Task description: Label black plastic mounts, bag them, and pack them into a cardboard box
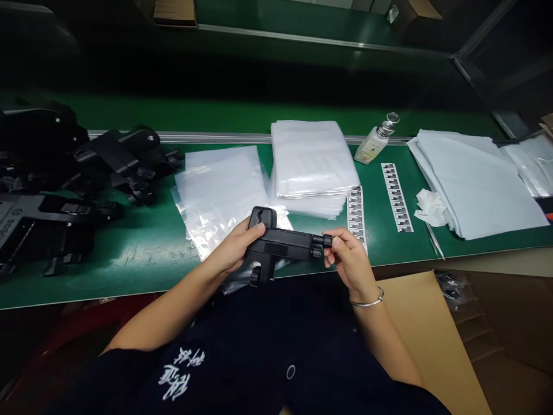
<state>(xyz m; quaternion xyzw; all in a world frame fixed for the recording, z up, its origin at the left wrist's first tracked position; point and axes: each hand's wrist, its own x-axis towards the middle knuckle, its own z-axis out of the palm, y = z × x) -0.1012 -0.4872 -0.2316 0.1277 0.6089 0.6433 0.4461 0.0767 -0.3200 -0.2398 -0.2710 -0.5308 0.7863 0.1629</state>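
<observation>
A black plastic clamp-like device (283, 244) with knobs at its right end lies across my two hands, above the near edge of the bench. My left hand (237, 245) is wrapped round its left part, thumb on top beside a notched jaw. The fingers of my right hand (348, 253) pinch the upper knob (327, 241) at the other end. Beneath and behind the device are flat clear plastic bags (224, 184). A thicker stack of clear bags (313, 155) sits just beyond it.
Several similar black devices (125, 155) are heaped at the left. Towards the right are sticker strips (396, 197), a pump bottle (374, 144), crumpled tissue (432, 207), tweezers (435, 241) and white sheets (488, 178). Below the bench edge stands a cardboard box (425, 328).
</observation>
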